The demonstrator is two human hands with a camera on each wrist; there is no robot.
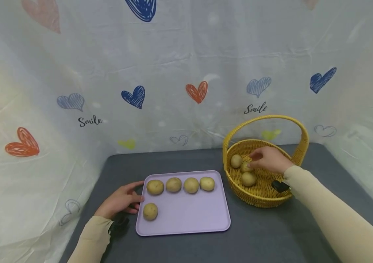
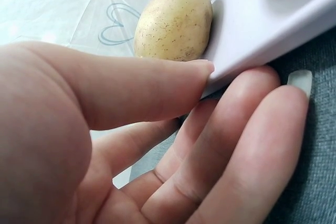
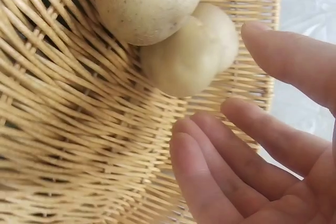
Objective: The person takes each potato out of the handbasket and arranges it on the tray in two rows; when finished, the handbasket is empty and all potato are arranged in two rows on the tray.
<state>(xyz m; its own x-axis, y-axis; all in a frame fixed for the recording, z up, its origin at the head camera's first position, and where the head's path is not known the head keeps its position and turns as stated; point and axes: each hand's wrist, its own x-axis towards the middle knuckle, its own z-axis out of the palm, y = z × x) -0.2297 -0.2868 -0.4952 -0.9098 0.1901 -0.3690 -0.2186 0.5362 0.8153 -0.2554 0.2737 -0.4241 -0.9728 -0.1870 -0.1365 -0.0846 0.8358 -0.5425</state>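
My right hand (image 1: 270, 159) is inside the yellow wicker basket (image 1: 258, 201), close beside three potatoes grouped at its left side. In the right wrist view the thumb and fingers (image 3: 197, 169) are spread apart with nothing between them, near the middle potato (image 3: 181, 64). My left hand (image 1: 120, 200) rests at the left edge of the lilac tray (image 1: 189, 219), its thumb (image 2: 157, 85) at the rim and its other fingers loosely bent along the side. Four potatoes stand in a row along the tray's far side, and one more potato (image 1: 150, 211) sits at the near left.
The basket's tall arched handle (image 1: 268, 117) rises over the right hand. Dark grey cloth covers the table (image 1: 245, 233). A white curtain (image 1: 173, 65) printed with hearts hangs behind and at both sides. A black wrist device (image 1: 280, 186) shows below the right wrist.
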